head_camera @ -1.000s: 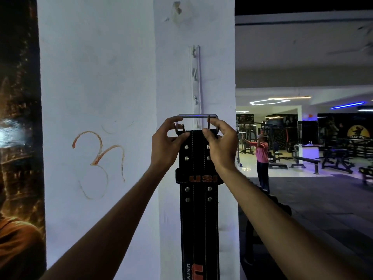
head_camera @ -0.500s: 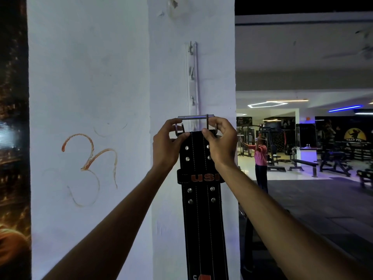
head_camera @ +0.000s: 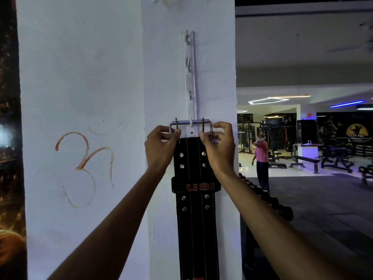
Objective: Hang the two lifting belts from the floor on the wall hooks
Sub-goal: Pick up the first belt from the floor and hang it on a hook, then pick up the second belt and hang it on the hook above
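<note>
A black leather lifting belt with silver rivets and orange "USI" lettering hangs straight down the white pillar. Its metal buckle lies across the lowest hook of a white vertical hook rail; the white hook tip shows in front of the buckle bar. My left hand pinches the buckle's left end and my right hand pinches its right end. Three hooks higher on the rail are bare. The second belt is not in view.
The white pillar carries an orange painted symbol at the left. Right of the pillar a dumbbell rack runs back. Further off stand a person in a pink top, benches and gym machines.
Both hands have pressed the buckle closer to the wall, so its bar now sits over the lowest hook. The belt hangs flatter against the pillar.
</note>
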